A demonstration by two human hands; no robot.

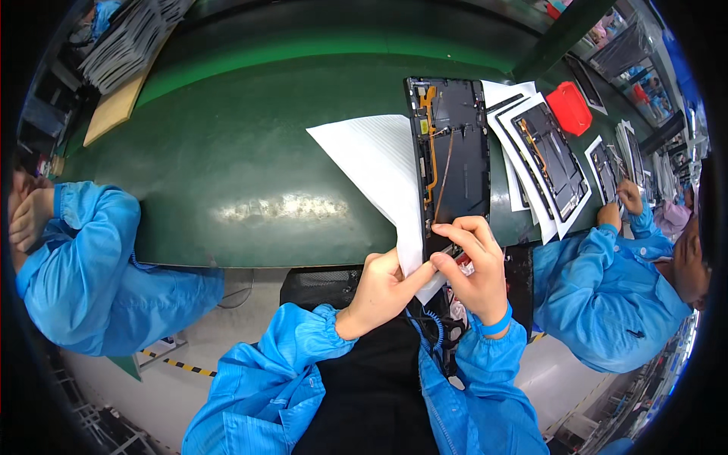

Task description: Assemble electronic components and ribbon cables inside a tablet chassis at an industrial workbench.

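Note:
A dark, open tablet housing (457, 152) with an orange flex cable lies lengthwise on the green bench, partly on a white foam sheet (379, 163). My right hand (474, 269) pinches at the near end of the housing with thumb and fingers. My left hand (385, 288) grips the near corner of the white foam sheet, its index finger stretched toward my right hand. Both forearms wear blue sleeves.
The green bench (250, 152) runs left to right. To the right lie more housings on white sheets (550, 163) and a red tray (570, 108). Co-workers in blue sit at left (83, 265) and right (607, 296). Stacked sheets (129, 42) stand far left.

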